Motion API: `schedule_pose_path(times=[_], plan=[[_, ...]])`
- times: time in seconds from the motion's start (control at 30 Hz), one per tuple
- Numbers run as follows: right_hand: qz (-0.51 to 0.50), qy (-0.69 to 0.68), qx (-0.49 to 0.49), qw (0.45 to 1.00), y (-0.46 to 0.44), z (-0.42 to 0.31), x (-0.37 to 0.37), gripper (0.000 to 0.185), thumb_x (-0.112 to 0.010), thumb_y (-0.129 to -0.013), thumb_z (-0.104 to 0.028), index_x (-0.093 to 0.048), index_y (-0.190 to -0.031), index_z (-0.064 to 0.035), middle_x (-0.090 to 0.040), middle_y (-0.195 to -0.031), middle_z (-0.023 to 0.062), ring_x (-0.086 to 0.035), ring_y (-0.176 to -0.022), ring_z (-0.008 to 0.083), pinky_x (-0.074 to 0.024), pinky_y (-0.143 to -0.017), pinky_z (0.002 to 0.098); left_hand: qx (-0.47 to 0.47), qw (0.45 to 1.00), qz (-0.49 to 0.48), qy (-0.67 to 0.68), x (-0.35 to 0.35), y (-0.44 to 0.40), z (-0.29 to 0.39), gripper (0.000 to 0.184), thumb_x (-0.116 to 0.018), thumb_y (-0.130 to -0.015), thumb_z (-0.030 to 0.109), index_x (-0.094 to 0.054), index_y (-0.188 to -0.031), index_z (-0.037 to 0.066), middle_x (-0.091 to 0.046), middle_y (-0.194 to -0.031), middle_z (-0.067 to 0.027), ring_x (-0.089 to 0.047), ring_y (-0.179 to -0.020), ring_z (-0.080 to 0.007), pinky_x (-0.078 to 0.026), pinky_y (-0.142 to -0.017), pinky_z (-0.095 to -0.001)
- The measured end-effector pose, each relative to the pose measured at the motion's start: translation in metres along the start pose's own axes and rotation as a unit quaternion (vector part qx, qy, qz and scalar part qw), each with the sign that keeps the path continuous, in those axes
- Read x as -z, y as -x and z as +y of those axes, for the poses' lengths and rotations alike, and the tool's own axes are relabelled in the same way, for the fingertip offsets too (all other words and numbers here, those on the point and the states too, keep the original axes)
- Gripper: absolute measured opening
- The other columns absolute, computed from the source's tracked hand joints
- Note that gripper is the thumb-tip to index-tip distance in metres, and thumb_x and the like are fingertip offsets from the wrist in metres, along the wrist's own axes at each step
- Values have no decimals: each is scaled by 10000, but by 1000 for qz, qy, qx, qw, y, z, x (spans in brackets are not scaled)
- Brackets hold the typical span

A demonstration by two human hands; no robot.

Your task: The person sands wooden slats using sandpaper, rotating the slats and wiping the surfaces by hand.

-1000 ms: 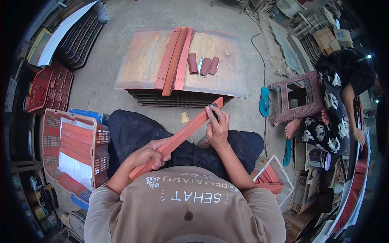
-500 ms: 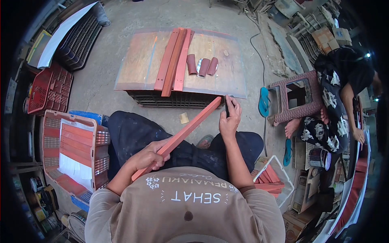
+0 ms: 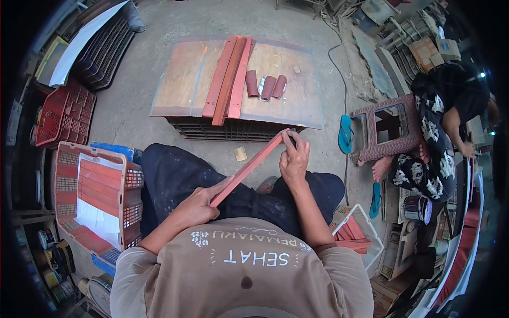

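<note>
A long red-painted wooden strip (image 3: 248, 168) slants across my lap, its far end up and to the right. My left hand (image 3: 200, 205) is closed around its near end. At the far end, the fingers of my right hand (image 3: 295, 159) are bent against the wood. They pinch a small dark piece (image 3: 292, 137), which is mostly hidden and of unclear kind. Ahead, several similar red strips (image 3: 225, 79) lie side by side on a wooden board (image 3: 180, 79). Beside them are three curled reddish-brown pieces (image 3: 266, 87) like rolled sandpaper.
The board rests on a dark crate (image 3: 222, 131). At my left stands a crate (image 3: 132, 199) with red strips on white paper; at my right, a pale basket (image 3: 374, 246) holds more. A person (image 3: 445, 132) sits at the right by a stool (image 3: 382, 127) and blue sandals (image 3: 345, 134).
My right hand has moved left onto the strip's far end with the dark piece. The strip has shifted up through or with my left hand, so its near end no longer sticks out below.
</note>
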State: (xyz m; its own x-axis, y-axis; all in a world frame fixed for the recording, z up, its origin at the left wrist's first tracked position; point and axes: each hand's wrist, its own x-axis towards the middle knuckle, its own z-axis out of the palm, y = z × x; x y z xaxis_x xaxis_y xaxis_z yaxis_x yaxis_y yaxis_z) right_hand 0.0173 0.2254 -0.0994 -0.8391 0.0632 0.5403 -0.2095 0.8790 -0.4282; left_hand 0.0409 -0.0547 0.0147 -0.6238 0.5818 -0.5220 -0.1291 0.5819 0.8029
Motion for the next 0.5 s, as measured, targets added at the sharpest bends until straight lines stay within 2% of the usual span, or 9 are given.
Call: schedule_pose_path(times=[0.03, 0.13, 0.23, 0.33, 0.37, 0.5], plan=[[5, -1, 1, 1000, 0, -2, 0, 577, -508, -653, 118, -626, -1197, -39, -582, -1141, 160, -524, -1019, 342, -403, -920, 405, 2, 1000, 1, 2, 0, 1, 3, 884, -522, -599, -18, -343, -1454, 119, -616, -1125, -267, -648, -870, -350, -469, -828, -323], [20, 15, -30, 999, -5, 2, -2, 581, -509, -655, 123, -622, -1202, -37, -576, -1148, 166, -520, -1020, 342, -400, -921, 410, 9, 1000, -4, -11, -1, -1, -1, 894, -531, -598, -18, -328, -1459, 116, -600, -1124, -290, -639, -919, -380, -465, -842, -327], [12, 5, -4, 1000, -6, -4, 0, 579, -529, -656, 123, -597, -1216, -7, -550, -1186, 173, -512, -1035, 349, -395, -929, 436, -23, 999, 25, -25, -3, 1, 1, 912, -537, -595, -20, -304, -1467, 111, -596, -1103, -298, -622, -923, -406, -460, -852, -328], [22, 22, -22, 999, -11, -2, 1, 575, -526, -656, 124, -599, -1212, -3, -550, -1182, 179, -509, -1055, 351, -387, -939, 431, -31, 999, 17, -36, -5, 0, -7, 929, -540, -593, -20, -283, -1476, 115, -602, -1058, -293, -609, -910, -430, -464, -839, -341], [19, 24, -40, 999, -12, 4, -1, 575, -525, -654, 124, -600, -1211, 0, -549, -1182, 185, -508, -1061, 351, -383, -943, 425, -47, 998, 23, -35, -7, 0, -10, 930, -541, -594, -19, -281, -1477, 116, -602, -1041, -290, -607, -910, -431, -464, -837, -346], [20, 15, -7, 1000, -12, -8, 2, 582, -527, -659, 120, -586, -1227, 9, -536, -1191, 195, -502, -1067, 358, -374, -948, 439, -81, 996, 37, -28, -9, -1, -16, 934, -544, -595, -13, -274, -1480, 116, -600, -988, -280, -600, -912, -430, -462, -829, -362]])
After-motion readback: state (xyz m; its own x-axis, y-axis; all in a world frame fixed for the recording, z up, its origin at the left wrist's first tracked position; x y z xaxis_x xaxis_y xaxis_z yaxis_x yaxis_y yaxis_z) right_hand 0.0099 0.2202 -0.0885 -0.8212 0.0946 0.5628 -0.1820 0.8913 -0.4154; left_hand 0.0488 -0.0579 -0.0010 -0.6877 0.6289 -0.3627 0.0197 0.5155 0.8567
